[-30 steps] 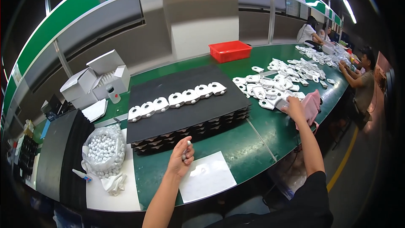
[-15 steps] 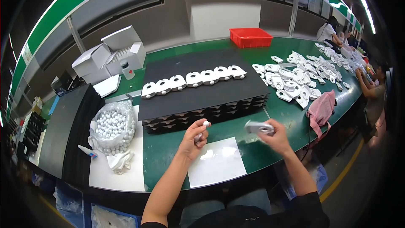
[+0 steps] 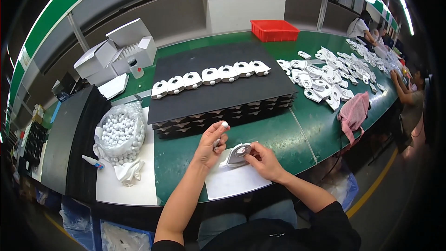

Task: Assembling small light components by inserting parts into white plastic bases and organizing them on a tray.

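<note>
The green workbench (image 3: 297,130) fills the middle of the view, and a stack of black foam trays (image 3: 218,88) sits at twelve o'clock from the hands, a row of white plastic housings (image 3: 211,75) laid across its top. At nine o'clock lies a clear bag of small white balls (image 3: 118,132); at two o'clock, a loose heap of white parts (image 3: 325,81).

Both forearms rise from the lower edge and meet over a white sheet (image 3: 232,176) at the bench's near edge. The left hand (image 3: 210,145) is raised, its fingers pressed around a thin tool, with a small white ball (image 3: 225,124) pinched at the fingertips. The right hand (image 3: 265,160) lies low at three o'clock of it, thumb and fingers gripping a white housing (image 3: 238,154) tilted on the sheet.

Half a second ago the two hands were further apart, the right one carrying the housing in from the heap; now they sit close together above the sheet.
</note>
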A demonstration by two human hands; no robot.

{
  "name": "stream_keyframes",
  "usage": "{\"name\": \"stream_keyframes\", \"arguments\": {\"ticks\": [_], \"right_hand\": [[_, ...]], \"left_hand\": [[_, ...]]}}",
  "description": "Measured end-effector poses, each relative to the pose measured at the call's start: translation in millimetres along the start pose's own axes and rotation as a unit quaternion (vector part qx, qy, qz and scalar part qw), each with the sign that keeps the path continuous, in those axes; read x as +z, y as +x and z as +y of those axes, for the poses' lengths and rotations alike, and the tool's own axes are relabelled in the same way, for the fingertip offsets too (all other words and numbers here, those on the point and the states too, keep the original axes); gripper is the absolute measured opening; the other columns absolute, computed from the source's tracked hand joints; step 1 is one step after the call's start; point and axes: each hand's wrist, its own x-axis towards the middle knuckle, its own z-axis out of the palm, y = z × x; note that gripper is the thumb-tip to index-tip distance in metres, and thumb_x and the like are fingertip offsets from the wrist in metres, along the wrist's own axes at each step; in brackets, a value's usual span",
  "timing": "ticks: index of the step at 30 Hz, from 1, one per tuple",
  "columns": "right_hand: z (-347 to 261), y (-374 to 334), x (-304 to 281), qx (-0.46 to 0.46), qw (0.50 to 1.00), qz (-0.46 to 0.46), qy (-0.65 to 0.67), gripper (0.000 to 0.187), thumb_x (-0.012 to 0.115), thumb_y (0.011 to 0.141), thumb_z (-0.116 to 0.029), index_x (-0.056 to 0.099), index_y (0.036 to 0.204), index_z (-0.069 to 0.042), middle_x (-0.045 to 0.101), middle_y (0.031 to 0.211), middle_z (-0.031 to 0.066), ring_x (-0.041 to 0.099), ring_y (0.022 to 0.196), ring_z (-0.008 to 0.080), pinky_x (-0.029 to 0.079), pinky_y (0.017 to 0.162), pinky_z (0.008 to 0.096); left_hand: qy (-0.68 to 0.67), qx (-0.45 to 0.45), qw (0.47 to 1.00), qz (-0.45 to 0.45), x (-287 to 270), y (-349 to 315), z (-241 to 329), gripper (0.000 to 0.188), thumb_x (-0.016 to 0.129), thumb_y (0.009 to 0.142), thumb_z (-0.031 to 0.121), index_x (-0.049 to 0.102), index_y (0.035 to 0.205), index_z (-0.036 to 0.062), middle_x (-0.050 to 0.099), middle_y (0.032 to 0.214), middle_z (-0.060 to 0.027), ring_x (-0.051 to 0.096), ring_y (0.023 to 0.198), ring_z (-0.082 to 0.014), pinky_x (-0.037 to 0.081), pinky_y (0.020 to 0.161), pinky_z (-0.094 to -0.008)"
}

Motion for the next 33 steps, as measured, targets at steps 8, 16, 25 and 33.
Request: {"name": "stream_keyframes", "arguments": {"ticks": [8,16,25,33], "right_hand": [[1,-2,-1,-0.012,0.999,0.012,-0.05,0.013,0.051,0.083,-0.003,0.049,0.095,0.0,0.056,0.079,0.0042,0.054,0.07,0.0083,0.044,0.064,0.0219],[-7,-4,1,-0.092,0.98,0.006,-0.177,0.017,0.053,0.078,-0.002,0.049,0.095,-0.001,0.053,0.077,0.0083,0.054,0.066,0.0154,0.043,0.057,0.0263],[9,1,-9,0.0,0.997,0.014,0.082,0.016,0.049,0.084,-0.003,0.048,0.1,-0.006,0.055,0.089,0.0037,0.053,0.074,0.0146,0.043,0.064,0.0271],[-3,8,-17,0.066,0.895,0.034,0.44,0.016,0.044,0.09,-0.013,0.048,0.105,-0.013,0.055,0.102,0.0017,0.052,0.094,0.014,0.042,0.079,0.0311]], "left_hand": [[-0.017,-0.008,1.0,0.001,0,0,0,0.024,0.059,0.078,0.009,0.053,0.102,0.0086,0.056,0.093,-0.0038,0.038,0.057,-0.005,0.026,0.037,-0.014],[-0.018,-0.024,0.999,-0.015,2,1,2,0.033,0.056,0.082,0.012,0.05,0.114,0.0073,0.056,0.101,-0.0058,0.037,0.055,-0.0035,0.028,0.037,-0.0134],[0.01,-0.038,0.999,-0.007,8,0,-1,0.024,0.056,0.083,0.015,0.054,0.106,0.0063,0.056,0.096,-0.0045,0.036,0.053,-0.003,0.026,0.036,-0.0131],[0.149,-0.061,0.987,-0.023,17,-8,-3,0.025,0.065,0.074,0.011,0.053,0.095,0.0079,0.047,0.067,0.0049,0.034,0.05,-0.0009,0.022,0.039,-0.0133]]}}
